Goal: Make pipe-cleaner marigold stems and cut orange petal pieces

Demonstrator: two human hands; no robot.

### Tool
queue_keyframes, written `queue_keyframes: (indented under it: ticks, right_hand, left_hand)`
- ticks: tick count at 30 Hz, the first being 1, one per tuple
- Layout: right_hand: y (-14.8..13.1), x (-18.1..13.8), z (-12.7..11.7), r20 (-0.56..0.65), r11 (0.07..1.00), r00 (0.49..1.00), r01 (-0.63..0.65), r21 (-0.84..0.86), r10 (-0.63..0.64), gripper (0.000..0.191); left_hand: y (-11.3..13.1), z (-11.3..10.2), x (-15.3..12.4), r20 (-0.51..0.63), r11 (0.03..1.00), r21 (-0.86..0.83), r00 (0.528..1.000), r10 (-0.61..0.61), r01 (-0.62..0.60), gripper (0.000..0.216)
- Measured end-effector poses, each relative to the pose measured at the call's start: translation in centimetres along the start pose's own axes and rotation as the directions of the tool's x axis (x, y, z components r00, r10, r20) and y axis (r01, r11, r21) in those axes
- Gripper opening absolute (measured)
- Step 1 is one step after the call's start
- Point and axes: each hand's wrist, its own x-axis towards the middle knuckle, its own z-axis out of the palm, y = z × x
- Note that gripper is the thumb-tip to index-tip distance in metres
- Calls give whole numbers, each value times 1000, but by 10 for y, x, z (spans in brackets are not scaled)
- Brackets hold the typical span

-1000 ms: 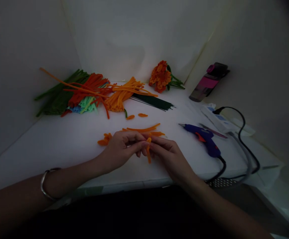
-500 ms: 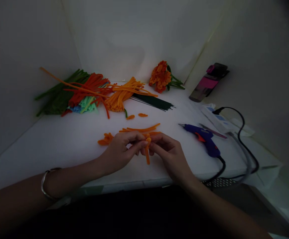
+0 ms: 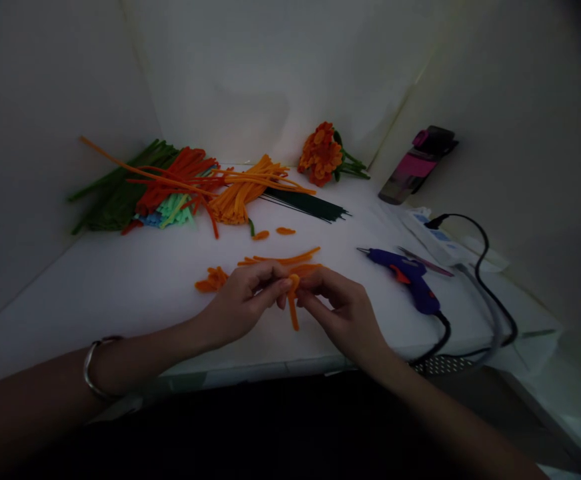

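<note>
My left hand (image 3: 243, 303) and my right hand (image 3: 340, 310) meet over the white table (image 3: 135, 280), near its front edge. Both pinch one short orange pipe cleaner (image 3: 293, 310), folded at the top, whose free end hangs down between them. Just behind my fingers lie a few loose orange pipe cleaner lengths (image 3: 283, 259). A small heap of bent orange pieces (image 3: 211, 280) sits left of my left hand. A metal bangle (image 3: 90, 367) is on my left wrist.
A pile of green, red, orange and pale green pipe cleaners (image 3: 170, 183) lies at the back left, dark green wires (image 3: 310, 205) beside it. A finished orange flower bunch (image 3: 324, 153) sits at the back. On the right are a blue glue gun (image 3: 408, 280), its black cord (image 3: 490, 267), a power strip (image 3: 433, 233) and a pink bottle (image 3: 413, 167).
My fingers have worked the orange pipe cleaner: its hanging end has tilted slightly leftward and my right hand has shifted a little. Everything on the table stays put.
</note>
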Motion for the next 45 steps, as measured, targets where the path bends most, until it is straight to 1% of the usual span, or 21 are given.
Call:
queue_keyframes:
  ticks: [3, 6, 8, 10, 11, 13, 15, 16, 20, 22, 24, 26, 28, 30, 33, 36, 38, 41, 45]
  right_hand:
    - [-1, 1, -4, -11, 999, 1000, 29, 14, -29, 6]
    - [-2, 1, -6, -49, 997, 998, 46, 66, -43, 4]
    - [-3, 1, -6, -40, 985, 999, 19, 173, -12, 5]
    - [-4, 1, -5, 3, 957, 999, -32, 289, 32, 5]
    - [-4, 1, -5, 22, 944, 999, -49, 327, 44, 6]
    - [-5, 2, -5, 41, 937, 998, -52, 346, 40, 11]
    - [-5, 2, -6, 36, 946, 999, -22, 323, 10, 18]
    - [-5, 2, -6, 37, 949, 999, -6, 314, -5, 21]
    - [-1, 2, -6, 43, 954, 998, 23, 298, -38, 24]
    - [2, 2, -5, 50, 963, 997, 35, 268, -50, 23]
    - [5, 2, -5, 36, 972, 995, 83, 218, -93, 21]
    - [6, 3, -7, 34, 979, 989, 135, 151, -142, 20]
    - [6, 5, -10, 85, 984, 983, 159, 79, -166, 17]
    - [4, 6, -13, 155, 983, 971, 184, 5, -182, 12]
    - [1, 7, -16, 228, 972, 954, 218, -88, -194, 4]
    - [1, 7, -14, 271, 978, 954, 165, -129, -125, 9]
    - [2, 6, -11, 262, 987, 963, 98, -129, -61, 10]
    - [4, 6, -7, 244, 996, 970, 25, -91, -2, 10]
    - [5, 7, -5, 246, 999, 969, -24, -33, 32, 11]
  left_hand:
    - [-1, -2, 4, 57, 987, -144, 996, -66, 74, 17]
    - [-1, -4, 6, 114, 964, -235, 989, -96, 121, 17]
    - [0, -4, 4, 125, 956, -268, 988, -87, 118, 17]
    - [2, -4, 3, 111, 956, -280, 992, -58, 87, 16]
    - [3, -5, 2, 99, 959, -275, 994, -48, 74, 16]
    - [4, -6, 2, 75, 965, -254, 996, -47, 65, 16]
    - [4, -8, 4, 81, 967, -243, 995, -64, 82, 18]
    - [3, -9, 5, 103, 965, -243, 992, -75, 98, 18]
    - [0, -16, 9, 266, 948, -251, 955, -128, 197, 17]
    - [-1, -18, 9, 319, 937, -245, 933, -165, 249, 18]
    - [0, -18, 9, 337, 934, -229, 922, -189, 275, 18]
    - [2, -17, 9, 328, 943, -196, 925, -194, 267, 18]
    - [2, -16, 8, 308, 957, -165, 934, -181, 240, 16]
    - [2, -14, 8, 312, 966, -139, 935, -167, 218, 14]
    - [1, -12, 7, 370, 964, -111, 910, -184, 240, 12]
    - [0, -13, 7, 399, 951, -115, 890, -219, 286, 11]
    - [0, -13, 7, 368, 950, -111, 900, -234, 293, 9]
    - [-1, -12, 6, 336, 961, -64, 912, -235, 271, 8]
    - [-3, -11, 6, 372, 960, -46, 897, -239, 275, 13]
